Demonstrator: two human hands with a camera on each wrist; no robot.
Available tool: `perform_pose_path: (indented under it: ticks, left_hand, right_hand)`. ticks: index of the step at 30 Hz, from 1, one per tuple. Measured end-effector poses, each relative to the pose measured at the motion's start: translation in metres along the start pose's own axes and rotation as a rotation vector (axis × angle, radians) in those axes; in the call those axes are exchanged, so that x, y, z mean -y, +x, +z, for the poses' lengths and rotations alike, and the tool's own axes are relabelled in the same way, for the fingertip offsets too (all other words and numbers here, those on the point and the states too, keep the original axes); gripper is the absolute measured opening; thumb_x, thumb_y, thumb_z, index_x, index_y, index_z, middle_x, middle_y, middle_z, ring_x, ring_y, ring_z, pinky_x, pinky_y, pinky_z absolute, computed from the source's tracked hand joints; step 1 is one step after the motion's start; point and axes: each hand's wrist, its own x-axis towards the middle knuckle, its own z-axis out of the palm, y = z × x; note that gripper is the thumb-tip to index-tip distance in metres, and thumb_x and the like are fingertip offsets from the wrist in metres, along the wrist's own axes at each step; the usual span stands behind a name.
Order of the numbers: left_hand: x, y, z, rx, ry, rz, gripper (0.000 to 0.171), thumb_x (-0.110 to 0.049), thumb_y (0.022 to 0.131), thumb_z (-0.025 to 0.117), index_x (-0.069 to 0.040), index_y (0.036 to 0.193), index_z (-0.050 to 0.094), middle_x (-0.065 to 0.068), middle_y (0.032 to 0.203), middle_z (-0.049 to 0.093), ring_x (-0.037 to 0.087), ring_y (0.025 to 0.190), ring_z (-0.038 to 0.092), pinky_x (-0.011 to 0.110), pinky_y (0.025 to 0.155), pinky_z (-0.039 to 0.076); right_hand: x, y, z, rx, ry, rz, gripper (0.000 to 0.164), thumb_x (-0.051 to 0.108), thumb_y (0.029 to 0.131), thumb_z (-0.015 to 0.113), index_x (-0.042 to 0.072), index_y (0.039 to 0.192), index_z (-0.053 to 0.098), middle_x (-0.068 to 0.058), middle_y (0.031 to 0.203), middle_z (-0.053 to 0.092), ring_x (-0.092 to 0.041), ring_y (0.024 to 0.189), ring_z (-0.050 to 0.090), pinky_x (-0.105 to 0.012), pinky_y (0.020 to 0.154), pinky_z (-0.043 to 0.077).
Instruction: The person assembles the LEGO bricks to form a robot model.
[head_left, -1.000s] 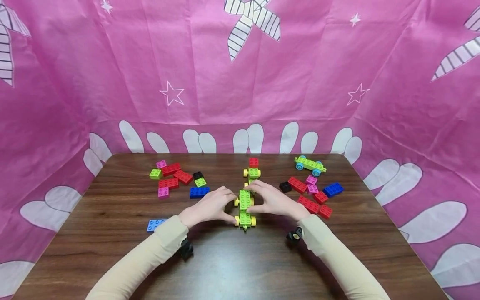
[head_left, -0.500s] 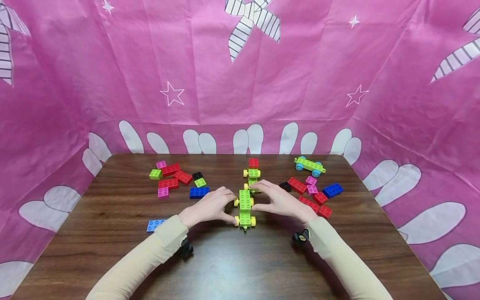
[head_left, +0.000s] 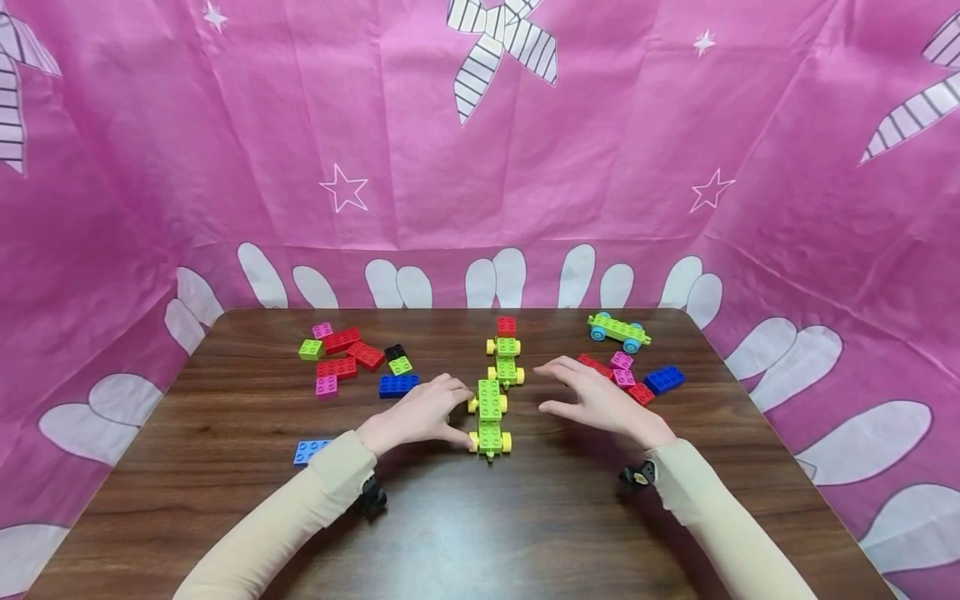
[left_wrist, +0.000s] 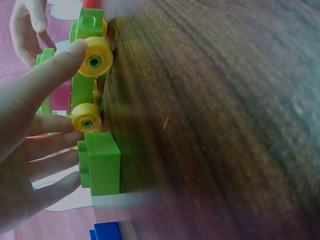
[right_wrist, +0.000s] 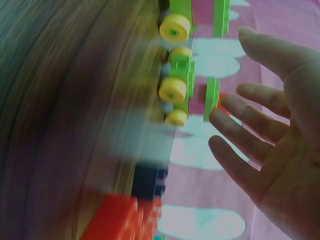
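A lime toy car (head_left: 490,440) with yellow wheels and a raised lime brick (head_left: 490,400) on top stands mid-table. My left hand (head_left: 416,414) is at its left side, thumb against the front wheel (left_wrist: 96,57) and index fingertip by the rear one (left_wrist: 86,118). The other fingers are extended close to a loose lime brick (left_wrist: 105,165); whether they touch it I cannot tell. The hand hides that brick in the head view. My right hand (head_left: 596,398) hovers right of the car, fingers apart, holding nothing. Behind stands a second yellow-wheeled car (head_left: 507,362) with a red brick (head_left: 507,326) at its far end.
Several red, pink, lime and black bricks (head_left: 337,367) lie at left, near a dark blue brick (head_left: 398,385) and a light blue one (head_left: 309,452). More bricks, including a blue one (head_left: 665,380), lie at right below a blue-wheeled lime car (head_left: 618,330). Pink cloth (head_left: 420,200) surrounds the table.
My right hand has drawn away from the car's top brick to the right, uncovering the second car and covering some red and black bricks. The left hand has stayed in place.
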Motion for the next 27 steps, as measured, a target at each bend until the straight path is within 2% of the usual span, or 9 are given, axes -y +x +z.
perform_pose_path:
  ticks: [5, 9, 13, 16, 21, 27]
  left_hand:
    - [0.001, 0.0, 0.002, -0.013, 0.001, 0.006, 0.077, -0.062, 0.07, 0.07, -0.007, 0.123, 0.06, 0.005, 0.122, 0.061, 0.018, 0.111, 0.053, 0.034, 0.085, 0.053]
    - [0.003, 0.0, 0.002, -0.005, -0.002, -0.009, 0.077, -0.063, 0.07, 0.069, -0.008, 0.124, 0.06, 0.004, 0.123, 0.061, 0.017, 0.112, 0.052, 0.033, 0.086, 0.052]
    - [0.004, 0.0, 0.003, 0.004, -0.02, -0.018, 0.078, -0.063, 0.07, 0.069, -0.008, 0.125, 0.059, 0.004, 0.124, 0.06, 0.017, 0.112, 0.052, 0.033, 0.086, 0.052]
    - [0.004, 0.0, 0.003, -0.001, -0.017, -0.012, 0.079, -0.064, 0.07, 0.069, -0.008, 0.125, 0.059, 0.004, 0.124, 0.06, 0.017, 0.113, 0.052, 0.034, 0.086, 0.052]
    - [0.004, 0.0, 0.004, -0.019, -0.016, 0.004, 0.078, -0.062, 0.07, 0.07, -0.006, 0.124, 0.059, 0.006, 0.123, 0.061, 0.019, 0.113, 0.052, 0.036, 0.086, 0.052]
    - [0.004, -0.001, 0.003, -0.026, -0.004, 0.015, 0.076, -0.061, 0.071, 0.07, -0.006, 0.122, 0.06, 0.007, 0.122, 0.061, 0.02, 0.111, 0.053, 0.035, 0.086, 0.052]
  right_hand:
    - [-0.014, -0.016, -0.011, -0.036, -0.045, 0.026, 0.053, 0.047, 0.083, 0.066, 0.019, 0.127, 0.055, -0.001, 0.122, 0.059, -0.017, 0.112, 0.058, -0.037, 0.092, 0.051]
    - [-0.025, -0.028, -0.017, -0.047, -0.088, 0.051, 0.055, 0.044, 0.082, 0.067, 0.014, 0.127, 0.056, -0.002, 0.122, 0.059, -0.017, 0.11, 0.059, -0.039, 0.09, 0.052]
    - [-0.035, -0.039, -0.024, -0.065, -0.102, 0.068, 0.054, 0.037, 0.08, 0.072, 0.012, 0.125, 0.057, -0.003, 0.116, 0.061, -0.017, 0.096, 0.06, -0.035, 0.081, 0.054]
    - [-0.041, -0.047, -0.029, -0.076, -0.098, 0.097, 0.052, 0.033, 0.079, 0.074, 0.012, 0.123, 0.058, -0.005, 0.113, 0.061, -0.02, 0.092, 0.061, -0.036, 0.078, 0.055]
    - [-0.053, -0.063, -0.037, -0.074, -0.114, 0.153, 0.054, 0.03, 0.077, 0.076, 0.009, 0.123, 0.058, -0.009, 0.117, 0.06, -0.027, 0.1, 0.063, -0.042, 0.08, 0.056]
    - [-0.064, -0.085, -0.042, -0.093, -0.161, 0.18, 0.049, 0.03, 0.077, 0.076, 0.009, 0.118, 0.062, -0.008, 0.111, 0.064, -0.024, 0.099, 0.062, -0.043, 0.079, 0.055]
